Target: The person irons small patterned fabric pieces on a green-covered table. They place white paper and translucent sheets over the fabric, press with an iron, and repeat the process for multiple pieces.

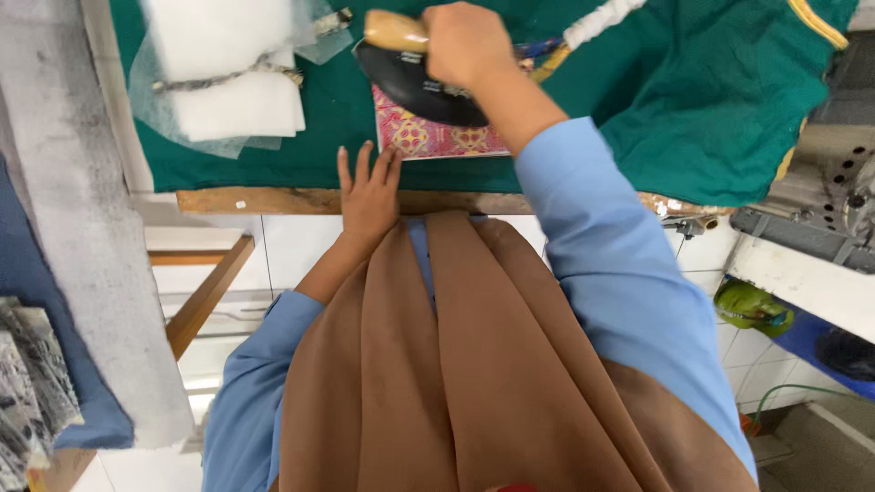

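My right hand [467, 44] grips the wooden handle of a black clothes iron [415, 89]. The iron rests on a small pink patterned fabric piece [436, 138] lying on the green cloth cover [337, 118] of the table. My left hand [368, 191] lies flat at the table's near edge, fingers spread, with the fingertips touching the lower left corner of the pink fabric. The iron's cord, wrapped in white [602, 20], runs off toward the top right.
White and sheer interfacing sheets [219, 77] lie at the top left of the table. A loose green garment with yellow trim [729, 100] is heaped at the right. A grey machine [825, 191] stands at the far right. Folded patterned fabric [27, 392] sits lower left.
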### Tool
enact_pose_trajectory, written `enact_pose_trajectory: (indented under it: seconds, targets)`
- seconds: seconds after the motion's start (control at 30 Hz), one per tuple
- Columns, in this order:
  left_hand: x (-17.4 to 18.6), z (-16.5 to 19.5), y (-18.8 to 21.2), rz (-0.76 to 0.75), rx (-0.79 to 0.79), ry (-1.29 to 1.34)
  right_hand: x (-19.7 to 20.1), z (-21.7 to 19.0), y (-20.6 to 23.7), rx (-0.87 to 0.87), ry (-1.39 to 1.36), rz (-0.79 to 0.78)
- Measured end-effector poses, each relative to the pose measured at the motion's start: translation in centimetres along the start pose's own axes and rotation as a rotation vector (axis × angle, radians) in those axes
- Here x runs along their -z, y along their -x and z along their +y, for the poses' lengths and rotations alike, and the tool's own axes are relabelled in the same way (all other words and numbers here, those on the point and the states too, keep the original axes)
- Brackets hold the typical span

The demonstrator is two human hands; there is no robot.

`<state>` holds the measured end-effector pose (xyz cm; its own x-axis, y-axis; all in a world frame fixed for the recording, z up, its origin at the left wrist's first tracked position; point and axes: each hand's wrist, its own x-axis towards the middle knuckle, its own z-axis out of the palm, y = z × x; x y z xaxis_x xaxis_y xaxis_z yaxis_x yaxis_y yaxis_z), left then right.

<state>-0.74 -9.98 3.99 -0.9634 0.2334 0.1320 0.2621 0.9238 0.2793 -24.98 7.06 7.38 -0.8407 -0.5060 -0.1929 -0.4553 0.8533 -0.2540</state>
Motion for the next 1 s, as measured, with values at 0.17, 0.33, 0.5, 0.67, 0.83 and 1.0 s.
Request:
enact_pose_trajectory:
  seconds: [0.17, 0.33, 0.5, 0.67, 0.83, 1.0]
  targets:
    - [1.4, -0.2, -0.2, -0.020, -0.014, 0.083, 0.5, 2.7, 0.3, 0.004, -0.006, 0.047]
    - [2.6, -1.4, -2.4, 0.155, 0.003, 0.279, 2.7, 6.8, 6.0, -0.198, -0.351, 0.220]
    - [0.5, -1.4, -7.3, 0.156, 0.032, 0.095, 2.0, 8.1, 11.8, -0.454, -0.154, 0.238]
    - [-2.7, -0.7, -7.6, -0.029, 0.015, -0.239, -0.5, 6.5, 13.8, -0.765, -0.142, 0.133]
    - [-2.8, -1.0, -7.1, -0.045, -0.029, -0.176, -0.1, 9.6, 15.0, -0.759, -0.282, 0.150]
    - [0.1, -1.5, -7.5, -0.045, -0.011, -0.036, 3.6, 16.5, 17.9, -1.007, -0.501, -0.013]
